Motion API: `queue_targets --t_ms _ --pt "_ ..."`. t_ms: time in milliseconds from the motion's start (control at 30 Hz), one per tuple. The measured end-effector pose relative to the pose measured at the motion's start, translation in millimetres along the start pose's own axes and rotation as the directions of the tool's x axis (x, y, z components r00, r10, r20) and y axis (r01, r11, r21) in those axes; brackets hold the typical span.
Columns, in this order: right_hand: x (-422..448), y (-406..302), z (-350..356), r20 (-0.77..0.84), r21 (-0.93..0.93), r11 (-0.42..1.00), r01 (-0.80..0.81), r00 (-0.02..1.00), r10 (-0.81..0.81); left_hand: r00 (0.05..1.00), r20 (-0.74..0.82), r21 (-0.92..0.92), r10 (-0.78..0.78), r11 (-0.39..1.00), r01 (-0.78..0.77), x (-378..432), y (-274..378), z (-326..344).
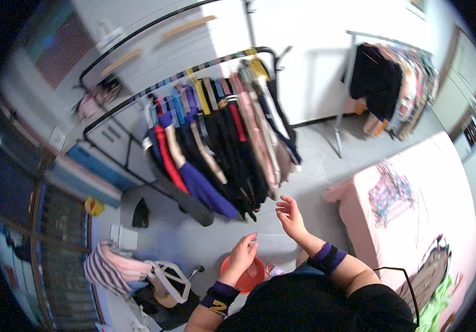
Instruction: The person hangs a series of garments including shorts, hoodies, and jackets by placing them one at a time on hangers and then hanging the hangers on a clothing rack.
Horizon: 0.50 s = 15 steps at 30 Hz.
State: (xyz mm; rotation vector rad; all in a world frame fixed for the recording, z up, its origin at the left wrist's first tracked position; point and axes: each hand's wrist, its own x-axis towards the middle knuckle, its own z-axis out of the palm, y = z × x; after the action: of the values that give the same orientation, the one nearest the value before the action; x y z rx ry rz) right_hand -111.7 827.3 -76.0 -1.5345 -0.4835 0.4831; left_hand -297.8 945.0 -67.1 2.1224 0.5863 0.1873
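Both of my hands are raised in front of my body and hold nothing. My left hand (243, 254) is above a red plastic basin (249, 277) on the floor, its fingers loosely bent and the thumb apart. My right hand (292, 216) reaches farther forward, fingers curved and spread. Ahead of it, apart from the fingers, a black metal clothes rack (171, 83) carries a row of garments on hangers. Among them are a purple garment (206, 191), a red one (169, 159), a pink one (251, 120) and several black ones.
At right, a bed with a pink cover (366, 232) bears a heap of hangers (391, 191), a brown garment (426, 269) and green cloth (439, 307). A second garment rack (348, 83) stands farther back. At lower left is a chair (171, 282) beside striped cloth (109, 265).
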Motion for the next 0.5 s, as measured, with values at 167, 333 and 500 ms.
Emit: queue_targets --t_ms 167,333,500 --pt "-30 -13 -88 -0.217 0.067 0.998 -0.010 0.976 0.024 0.974 0.200 -0.012 0.110 0.994 -0.110 35 47 52" --pt "-73 -12 -205 -0.468 0.043 0.999 0.010 0.883 0.011 0.873 0.413 0.002 0.260 0.958 -0.286 63 114 127" --pt "-137 6 -323 -0.655 0.043 0.998 -0.038 0.754 0.057 0.747 0.588 0.000 0.309 0.924 -0.383 71 181 227"
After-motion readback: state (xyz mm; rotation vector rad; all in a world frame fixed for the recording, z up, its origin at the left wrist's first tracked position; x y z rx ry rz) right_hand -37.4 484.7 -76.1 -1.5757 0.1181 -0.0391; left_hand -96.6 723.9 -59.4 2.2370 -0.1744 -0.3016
